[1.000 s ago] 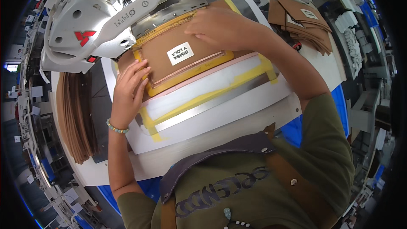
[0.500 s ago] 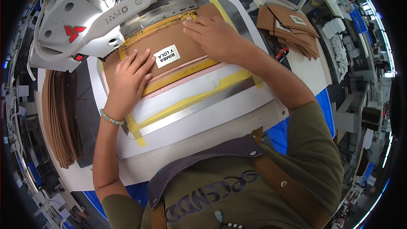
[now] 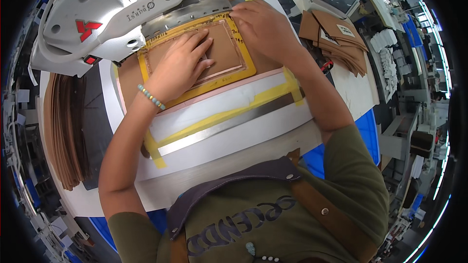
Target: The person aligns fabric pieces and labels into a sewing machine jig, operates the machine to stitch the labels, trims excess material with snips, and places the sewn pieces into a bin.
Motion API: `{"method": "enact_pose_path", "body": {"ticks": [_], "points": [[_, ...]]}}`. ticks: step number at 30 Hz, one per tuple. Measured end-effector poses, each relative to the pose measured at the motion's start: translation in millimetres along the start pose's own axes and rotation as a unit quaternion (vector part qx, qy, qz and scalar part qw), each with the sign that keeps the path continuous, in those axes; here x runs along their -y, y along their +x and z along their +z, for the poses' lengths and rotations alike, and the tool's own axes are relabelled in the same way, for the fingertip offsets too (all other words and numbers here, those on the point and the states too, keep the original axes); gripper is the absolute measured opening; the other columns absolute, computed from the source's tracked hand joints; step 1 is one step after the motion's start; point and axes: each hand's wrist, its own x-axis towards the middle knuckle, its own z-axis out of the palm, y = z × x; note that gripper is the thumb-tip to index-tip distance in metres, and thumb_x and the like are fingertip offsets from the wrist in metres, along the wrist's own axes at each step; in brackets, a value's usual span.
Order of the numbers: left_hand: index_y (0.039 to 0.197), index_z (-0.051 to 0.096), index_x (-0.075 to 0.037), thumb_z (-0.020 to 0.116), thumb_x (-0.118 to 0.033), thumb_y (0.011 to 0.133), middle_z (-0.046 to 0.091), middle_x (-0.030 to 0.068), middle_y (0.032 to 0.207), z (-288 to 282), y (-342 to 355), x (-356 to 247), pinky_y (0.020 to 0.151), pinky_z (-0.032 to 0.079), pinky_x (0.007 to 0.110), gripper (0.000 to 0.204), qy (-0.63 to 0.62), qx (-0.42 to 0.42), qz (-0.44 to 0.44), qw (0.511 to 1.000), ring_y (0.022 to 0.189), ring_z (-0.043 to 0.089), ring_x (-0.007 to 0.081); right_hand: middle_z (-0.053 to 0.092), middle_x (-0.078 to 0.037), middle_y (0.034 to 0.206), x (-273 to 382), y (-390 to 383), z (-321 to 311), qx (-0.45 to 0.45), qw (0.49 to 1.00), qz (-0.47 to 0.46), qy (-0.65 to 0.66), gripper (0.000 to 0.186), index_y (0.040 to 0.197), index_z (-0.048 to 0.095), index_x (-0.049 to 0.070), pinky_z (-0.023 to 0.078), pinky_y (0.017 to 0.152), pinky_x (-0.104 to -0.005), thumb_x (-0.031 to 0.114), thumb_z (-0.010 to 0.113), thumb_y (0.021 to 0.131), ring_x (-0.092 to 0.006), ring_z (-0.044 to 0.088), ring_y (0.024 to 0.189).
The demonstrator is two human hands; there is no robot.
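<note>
Item: brown panel (image 3: pixel 225 53) in yellow frame (image 3: pixel 246 70). Your left hand (image 3: pixel 181 63) lies spread flat on it; right hand (image 3: pixel 258 22), fingers together, presses the top corner. Keep edges square.

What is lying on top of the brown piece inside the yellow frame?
The left hand lies flat on the brown piece, within the yellow frame. The right hand presses the frame's upper right corner. Whatever lies beneath the left palm is covered.
</note>
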Motion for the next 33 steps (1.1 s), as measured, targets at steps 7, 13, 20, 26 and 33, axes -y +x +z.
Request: {"method": "enact_pose_path", "body": {"ticks": [7,13,20,26,33], "points": [[0.149,0.057,0.001,0.065,-0.018,0.104,0.052,0.0165,0.161,12,27,-10,0.123,0.041,0.046,0.049,-0.069,0.002,-0.002,0.998,0.148,0.047,0.038,0.072,-0.012,0.127,-1,-16,5,0.04,0.993,-0.049,0.1,0.03,0.124,0.071,0.004,0.054,0.103,-0.0447,0.005,0.059,0.097,-0.034,0.066,0.121],[0.149,0.059,-0.004,0.068,-0.011,0.102,0.052,0.0155,0.161,-16,-29,-12,0.122,0.042,0.048,0.048,-0.008,-0.054,0.033,0.998,0.151,0.046,0.0378,0.071,-0.011,0.137,4,-22,20,0.076,0.994,-0.057,0.057,0.035,0.132,0.068,0.005,0.048,0.109,-0.0442,0.005,0.058,0.098,-0.0303,0.061,0.131],[0.152,0.06,-0.012,0.072,-0.022,0.101,0.051,0.014,0.164,-20,-73,-12,0.12,0.043,0.051,0.054,0.093,0.008,-0.07,0.993,0.15,0.047,0.0411,0.069,-0.008,0.144,11,-22,19,0.067,0.994,-0.079,-0.017,0.037,0.132,0.068,0.008,0.047,0.105,-0.042,0.006,0.062,0.095,-0.0253,0.059,0.132],[0.155,0.059,-0.017,0.068,-0.035,0.104,0.051,0.0136,0.165,-14,-73,-10,0.117,0.043,0.05,0.055,0.127,-0.001,-0.086,0.988,0.15,0.047,0.0437,0.069,-0.007,0.144,13,-19,18,0.085,0.989,-0.103,-0.069,0.038,0.131,0.067,0.008,0.048,0.099,-0.0409,0.006,0.064,0.093,-0.0237,0.06,0.127],[0.155,0.059,-0.015,0.067,-0.04,0.104,0.053,0.0132,0.164,-13,-70,-13,0.117,0.044,0.051,0.057,0.14,-0.008,-0.096,0.985,0.148,0.049,0.0449,0.068,-0.006,0.145,7,-16,18,0.092,0.986,-0.125,-0.061,0.038,0.131,0.067,0.008,0.049,0.096,-0.0394,0.006,0.063,0.093,-0.0237,0.061,0.122]]}}
